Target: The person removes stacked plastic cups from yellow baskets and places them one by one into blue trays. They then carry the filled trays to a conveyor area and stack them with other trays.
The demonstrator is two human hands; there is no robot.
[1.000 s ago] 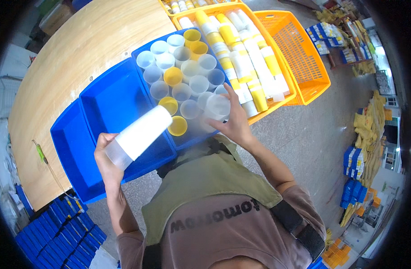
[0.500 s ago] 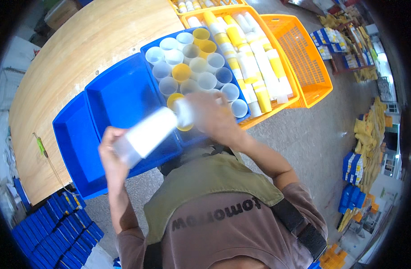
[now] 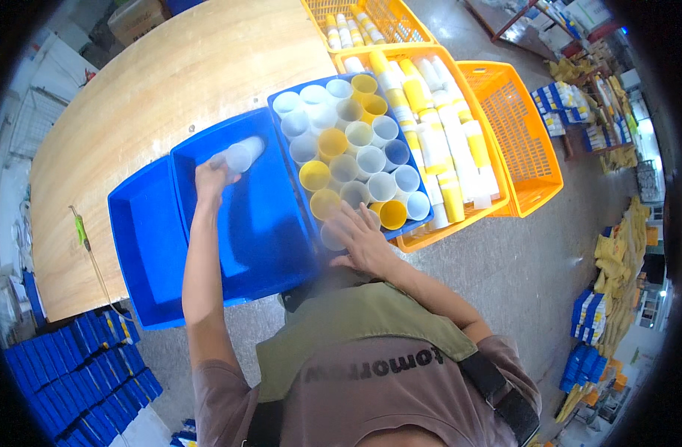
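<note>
My left hand (image 3: 213,179) is closed around a whitish translucent plastic cup (image 3: 239,158), which lies tilted at the far end of the middle blue bin (image 3: 240,246). It looks like one or more nested cups, but I cannot tell how many. To the right, a second blue bin (image 3: 279,123) is packed with upright cups, mostly whitish and some yellow (image 3: 332,141). Over its near end my right hand (image 3: 367,244) spreads its fingers and thumb. A translucent cup (image 3: 332,235) stands beside them, partly covered and slightly blurred.
Another blue bin (image 3: 144,238) stands at the left on the wooden table (image 3: 132,97). Right of the filled bin, an orange crate (image 3: 412,240) holds stacked white and yellow cups. An orange crate (image 3: 516,112) stands beyond it. Stacked blue boxes (image 3: 73,372) are at lower left.
My left hand has moved away from me, bringing the white cup stack from above the near edge into the middle bin. My right hand has shifted toward me and spread its fingers.
</note>
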